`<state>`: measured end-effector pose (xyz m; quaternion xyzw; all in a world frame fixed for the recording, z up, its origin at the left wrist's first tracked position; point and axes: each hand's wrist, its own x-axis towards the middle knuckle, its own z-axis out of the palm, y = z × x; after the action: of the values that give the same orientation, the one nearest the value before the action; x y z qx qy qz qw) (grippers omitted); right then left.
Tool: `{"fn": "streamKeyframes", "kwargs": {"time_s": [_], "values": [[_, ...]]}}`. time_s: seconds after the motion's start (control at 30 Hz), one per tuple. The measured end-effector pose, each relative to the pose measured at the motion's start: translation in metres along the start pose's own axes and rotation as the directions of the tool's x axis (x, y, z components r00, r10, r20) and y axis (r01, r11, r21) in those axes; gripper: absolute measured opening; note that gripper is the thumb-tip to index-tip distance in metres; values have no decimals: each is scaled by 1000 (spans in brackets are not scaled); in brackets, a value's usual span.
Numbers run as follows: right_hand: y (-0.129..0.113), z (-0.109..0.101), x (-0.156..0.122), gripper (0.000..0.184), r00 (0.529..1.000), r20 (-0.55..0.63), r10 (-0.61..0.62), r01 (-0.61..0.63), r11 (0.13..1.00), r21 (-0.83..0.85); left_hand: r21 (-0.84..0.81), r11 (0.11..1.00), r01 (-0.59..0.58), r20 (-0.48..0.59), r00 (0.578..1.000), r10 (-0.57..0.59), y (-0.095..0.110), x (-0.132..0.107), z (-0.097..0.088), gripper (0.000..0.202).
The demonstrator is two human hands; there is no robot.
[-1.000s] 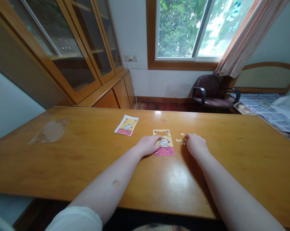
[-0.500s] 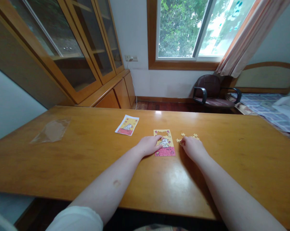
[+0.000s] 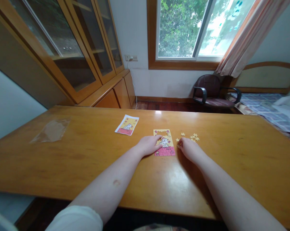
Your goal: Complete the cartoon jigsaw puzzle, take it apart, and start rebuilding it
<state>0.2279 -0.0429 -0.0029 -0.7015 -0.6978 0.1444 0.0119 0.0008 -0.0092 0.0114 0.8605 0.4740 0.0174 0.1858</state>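
A partly assembled jigsaw puzzle, yellow above and pink below with a white cartoon animal, lies on the table. Its upper part has a gap where bare wood shows. My left hand rests on the puzzle's left side, thumb and fingers apart. Just right of the puzzle, my right hand is closed in a pinch on a small puzzle piece, mostly hidden by the fingertips. Several loose puzzle pieces lie beyond that hand, face unclear.
A printed picture card with the same design lies at the back, left of the puzzle. Farther left is a clear plastic bag on the wooden table. Beyond the table stand a chair and a glass-door cabinet.
My right hand has shifted a little left, toward the puzzle, uncovering more of the loose pieces. My left hand stays in place on the puzzle.
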Motion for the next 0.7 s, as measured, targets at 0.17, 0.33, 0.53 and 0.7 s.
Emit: {"fn": "streamKeyframes", "kwargs": {"time_s": [0.17,0.33,0.53,0.7], "values": [[0,-1,-1,19,997,-36,-66,67,997,27,-17,1000,-7,-10,1000,7,0,0,0,50],[-6,-5,-3,16,976,-137,-169,186,975,118,-16,1000,-19,-12,1000,19,-1,-1,0,54],[-22,6,-3,10,920,-169,-353,388,880,274,4,1000,-27,-18,999,27,0,-1,0,58],[-18,12,5,19,902,-304,-307,381,896,227,-8,1000,-31,-19,999,30,0,-2,0,55]]}}
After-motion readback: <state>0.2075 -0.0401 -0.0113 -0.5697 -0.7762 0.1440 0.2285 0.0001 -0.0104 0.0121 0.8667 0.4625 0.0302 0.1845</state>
